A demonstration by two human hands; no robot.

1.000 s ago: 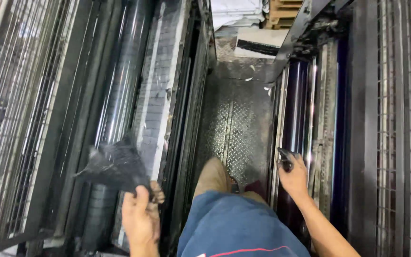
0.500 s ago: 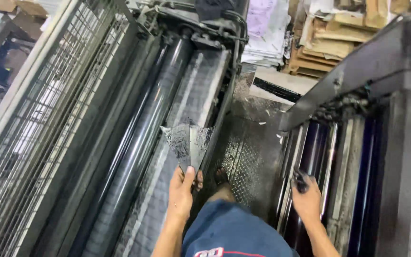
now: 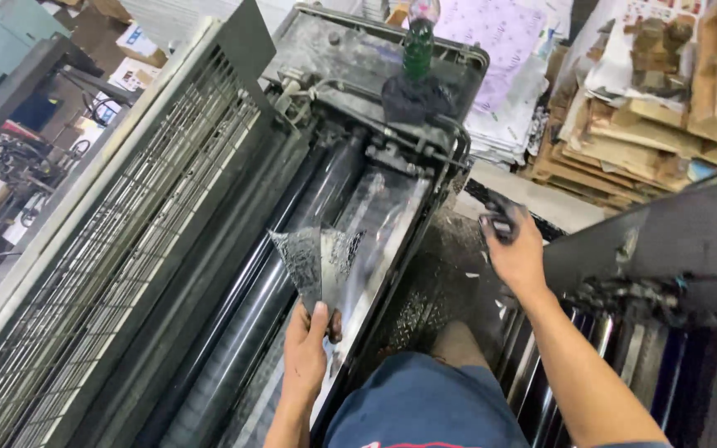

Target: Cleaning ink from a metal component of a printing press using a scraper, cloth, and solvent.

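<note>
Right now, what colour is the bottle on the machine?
Green bottle, seen in the head view.

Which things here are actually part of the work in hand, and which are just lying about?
In hand:
left hand, gripping the ink-smeared shiny sheet
glossy black rollers of the press
right hand, fingers around a small dark object

Lying about:
green bottle
stacked brown cardboard
piled printed paper

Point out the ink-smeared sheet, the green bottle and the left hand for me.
ink-smeared sheet (image 3: 319, 264), head view, middle of the sheet.
green bottle (image 3: 417, 48), head view, its body.
left hand (image 3: 304, 355), head view, back of the hand.
</note>
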